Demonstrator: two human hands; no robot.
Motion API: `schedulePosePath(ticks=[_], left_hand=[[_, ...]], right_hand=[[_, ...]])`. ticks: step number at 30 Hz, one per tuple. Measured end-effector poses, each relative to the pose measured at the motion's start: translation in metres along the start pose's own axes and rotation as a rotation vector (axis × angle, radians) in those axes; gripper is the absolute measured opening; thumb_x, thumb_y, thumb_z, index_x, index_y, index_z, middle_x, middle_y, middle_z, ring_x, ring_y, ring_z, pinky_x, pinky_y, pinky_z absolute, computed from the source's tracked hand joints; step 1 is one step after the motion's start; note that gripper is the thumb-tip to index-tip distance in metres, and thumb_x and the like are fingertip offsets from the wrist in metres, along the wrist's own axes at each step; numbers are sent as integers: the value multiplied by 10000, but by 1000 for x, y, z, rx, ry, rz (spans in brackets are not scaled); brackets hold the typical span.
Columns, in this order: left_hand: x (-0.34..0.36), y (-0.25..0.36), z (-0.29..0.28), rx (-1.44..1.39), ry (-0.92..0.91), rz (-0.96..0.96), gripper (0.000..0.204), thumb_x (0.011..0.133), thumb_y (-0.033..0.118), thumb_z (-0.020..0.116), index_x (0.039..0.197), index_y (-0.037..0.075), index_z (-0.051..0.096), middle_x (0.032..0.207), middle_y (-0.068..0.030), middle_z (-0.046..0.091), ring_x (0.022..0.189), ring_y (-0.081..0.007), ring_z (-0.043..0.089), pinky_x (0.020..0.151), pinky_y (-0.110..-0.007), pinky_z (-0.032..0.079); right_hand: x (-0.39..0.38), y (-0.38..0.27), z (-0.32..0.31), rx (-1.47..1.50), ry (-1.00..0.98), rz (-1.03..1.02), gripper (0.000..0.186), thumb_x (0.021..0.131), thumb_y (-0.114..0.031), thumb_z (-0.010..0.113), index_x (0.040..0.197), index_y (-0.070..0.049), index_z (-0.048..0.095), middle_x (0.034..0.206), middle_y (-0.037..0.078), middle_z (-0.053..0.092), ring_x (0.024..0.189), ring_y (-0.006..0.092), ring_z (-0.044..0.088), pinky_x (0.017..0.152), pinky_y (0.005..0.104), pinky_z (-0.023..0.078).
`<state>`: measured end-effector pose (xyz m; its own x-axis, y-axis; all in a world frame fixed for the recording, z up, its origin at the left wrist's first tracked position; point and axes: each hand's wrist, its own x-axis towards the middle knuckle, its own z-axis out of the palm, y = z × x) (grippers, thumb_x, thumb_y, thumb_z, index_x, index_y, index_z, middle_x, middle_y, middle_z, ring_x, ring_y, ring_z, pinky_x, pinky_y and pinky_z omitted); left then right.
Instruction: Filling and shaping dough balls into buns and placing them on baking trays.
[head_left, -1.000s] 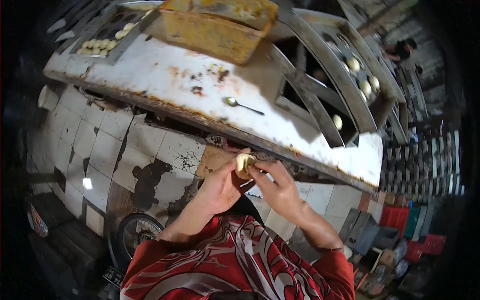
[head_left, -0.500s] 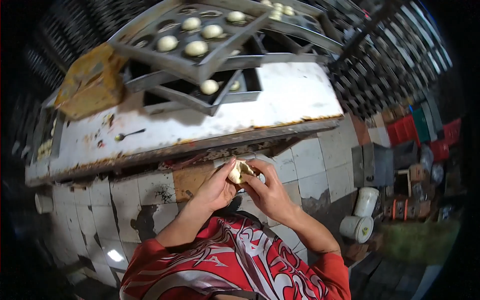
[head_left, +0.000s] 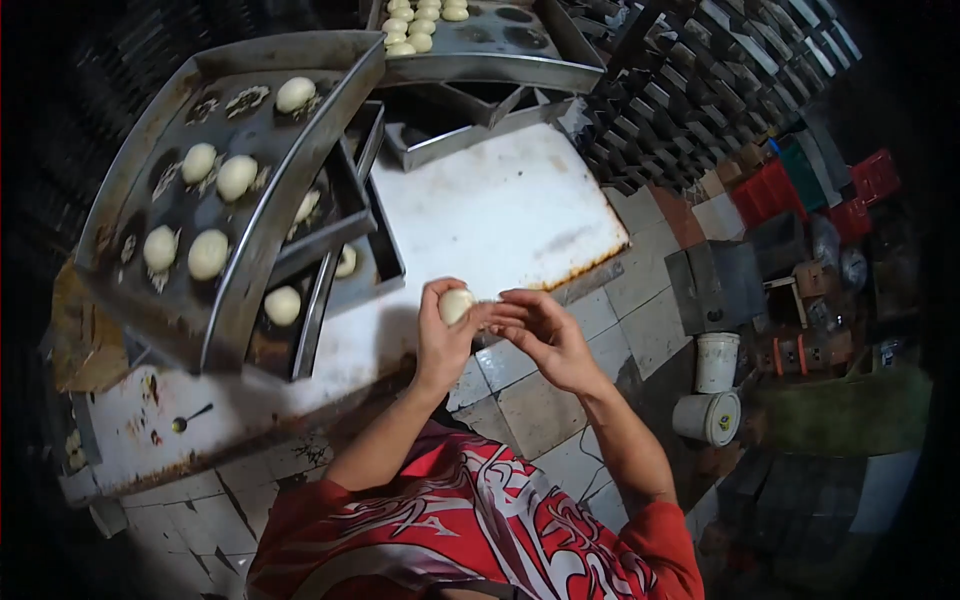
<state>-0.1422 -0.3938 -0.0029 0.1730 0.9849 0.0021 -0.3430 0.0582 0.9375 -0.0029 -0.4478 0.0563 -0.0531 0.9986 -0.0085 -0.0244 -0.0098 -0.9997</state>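
Note:
Over the near edge of the white table [head_left: 480, 200], a smooth pale dough ball [head_left: 457, 306] sits in my left hand [head_left: 445, 335], whose fingers are wrapped round it. Just to the right, my right hand [head_left: 548, 340] has its fingers loosely curved and apart, holding nothing. Its fingertips reach to the left hand beside the dough. A metal tray [head_left: 262, 245] on the left carries several more dough balls [head_left: 237, 178], spaced apart. The underside of the held dough is hidden by my palm.
More trays are stacked crookedly under the left one. Another metal tray [head_left: 480, 68] farther back holds a cluster of dough balls. A small spoon [head_left: 190, 418] lies on the table at left. White buckets [head_left: 707, 418] and a metal box [head_left: 712, 285] stand on the floor at right.
The dough was an open, folded piece between both hands; now it is a closed round ball in my left hand. My hands have risen toward the table, and the view has turned right.

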Motion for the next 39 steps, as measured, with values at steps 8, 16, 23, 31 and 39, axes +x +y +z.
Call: schedulePosePath(ticks=[8,16,23,31,39], left_hand=[[113,-44,7,1190,-231,374,926,558,366,822,1306,54,375,1273,-164,390,1216,-359,315,1024,-498,223],[41,1,-27,723,-47,75,679,681,195,793,1224,8,431,1118,-196,532,1031,-312,545,872,-382,448],[93,48,38,586,-56,157,513,721,133,752,1151,9,504,1095,-149,553,998,-273,559,853,-343,454],[353,117,88,972,318,726,317,840,248,577,1057,18,577,977,-181,616,894,-353,590,793,-410,457],[495,109,65,2132,-114,-317,449,790,205,575,1216,66,539,1225,-191,540,1121,-318,539,939,-395,427]], right_hand=[[147,56,-89,-572,433,112,274,884,-211,580,1028,21,606,969,151,634,873,220,631,721,304,508],[117,86,-63,-898,-375,-642,164,659,-65,673,804,-66,597,971,89,583,970,268,551,799,367,450],[195,131,-84,-648,-474,-422,102,674,-183,631,746,-134,577,831,34,549,832,260,492,704,398,377],[182,100,-162,-1021,-835,-819,304,730,-316,630,979,-147,584,1049,77,521,993,260,455,837,437,382],[177,84,-184,-1012,-1080,-374,441,774,-257,634,1193,-170,527,1363,127,364,1223,368,371,906,491,444]])
